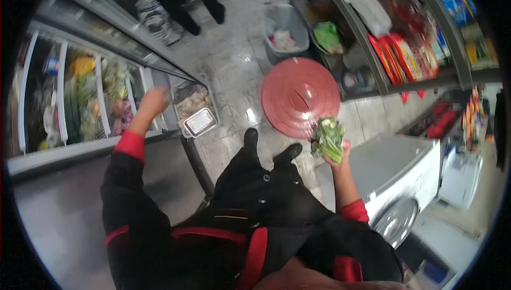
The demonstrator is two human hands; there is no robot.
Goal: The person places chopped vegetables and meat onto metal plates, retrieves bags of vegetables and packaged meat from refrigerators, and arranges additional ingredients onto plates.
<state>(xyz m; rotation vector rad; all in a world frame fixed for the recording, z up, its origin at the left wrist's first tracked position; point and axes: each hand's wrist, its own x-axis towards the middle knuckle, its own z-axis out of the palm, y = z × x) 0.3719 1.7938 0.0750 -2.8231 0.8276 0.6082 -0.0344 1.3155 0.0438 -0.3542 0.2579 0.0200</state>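
My right hand (339,155) is closed around a bunch of leafy greens (331,137), its leaves pointing away from me and its pale stems by my fingers. The bunch is in front of the rim of a large round red lid (298,96). My left hand (154,104) is held out beside the opened fridge (80,154), near the edge of its door (175,72). Motion smears its fingers, so whether it touches the door cannot be made out. Bagged vegetables (85,98) fill the fridge shelves, some green, yellow and purple.
A crate of pale lumpy produce (192,101) stands on the tiled floor, with a small rectangular container (201,122) on it. Beyond the lid is a grey bin (287,24). Shelving with packets (396,58) rises at right, above a white chest (410,165). Another person's legs (183,2) show ahead.
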